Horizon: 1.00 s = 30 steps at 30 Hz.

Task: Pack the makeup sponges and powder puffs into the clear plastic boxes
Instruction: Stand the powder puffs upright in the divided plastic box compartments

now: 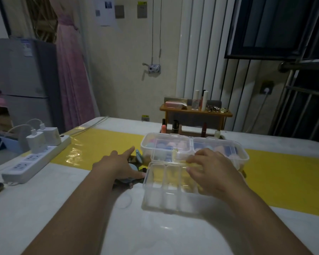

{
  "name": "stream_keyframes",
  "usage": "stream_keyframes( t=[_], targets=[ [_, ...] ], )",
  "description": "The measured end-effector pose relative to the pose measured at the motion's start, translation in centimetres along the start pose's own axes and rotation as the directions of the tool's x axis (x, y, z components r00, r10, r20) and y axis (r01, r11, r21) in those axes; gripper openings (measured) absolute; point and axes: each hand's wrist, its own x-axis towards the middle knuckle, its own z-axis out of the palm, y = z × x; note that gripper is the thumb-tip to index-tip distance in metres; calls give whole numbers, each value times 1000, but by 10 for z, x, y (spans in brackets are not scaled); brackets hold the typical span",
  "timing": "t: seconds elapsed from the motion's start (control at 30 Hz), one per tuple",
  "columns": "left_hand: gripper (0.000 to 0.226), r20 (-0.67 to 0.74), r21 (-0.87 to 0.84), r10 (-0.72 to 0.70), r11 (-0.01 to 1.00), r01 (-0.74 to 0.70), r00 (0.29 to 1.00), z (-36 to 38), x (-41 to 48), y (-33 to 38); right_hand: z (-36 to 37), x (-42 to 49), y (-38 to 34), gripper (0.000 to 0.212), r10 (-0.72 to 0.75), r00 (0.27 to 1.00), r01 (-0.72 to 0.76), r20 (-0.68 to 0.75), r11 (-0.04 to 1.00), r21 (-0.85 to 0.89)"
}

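White tabletop [44, 208] is bearing a yellow strip [103, 144]; left hand [118, 166] is resting spread on powder puffs [140, 156] at centre; right hand [212, 172] is pinching the lid [162, 155] of the empty clear box [166, 197].

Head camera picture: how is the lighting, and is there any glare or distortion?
Head view: dim, bluish light overall; glare streaks on the glossy yellow plastic strip; wide-angle tilt of the metal window bars at right; the near clear plastic box looks soft-edged.
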Motion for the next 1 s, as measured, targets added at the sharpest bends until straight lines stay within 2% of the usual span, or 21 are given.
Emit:
stream_keyframes(
  t=[0.1, 0.27, 0.43, 0.57, 0.7, 0.83, 1.0],
  targets=[
    [128, -40, 15, 19, 1000, -19, 999, 4, 5, 0, 0, 0, -1, 36, -2, 1000, 2, -5, 1000, 6],
    [101, -32, 80, 60, 995, -57, 998, 5, 8, -3, 1, 0, -1, 36, 3, 1000, -3, 0, 1000, 4],
    [106, 4, 135, 70, 988, -70, 998, 4, 9, 1, 0, 0, -1, 36, -2, 1000, 2, -9, 1000, -2],
    [67, -73, -25, 81, 996, -83, 994, 1, 11, 8, -1, 0, -2, 36, 2, 1000, -2, 0, 1000, 7],
    [40, -212, -70, 94, 991, -111, 973, 9, 12, 17, -2, -1, -2, 35, 12, 1000, -12, 9, 1000, 10],
    [29, -228, -105, 72, 990, -98, 971, 11, 11, 20, -8, -2, 0, 40, 52, 998, -53, 47, 999, 15],
    [31, -222, -114, 56, 990, -83, 973, 11, 5, 24, -16, -7, 11, 47, 121, 990, -124, 75, 992, 35]
  ],
)
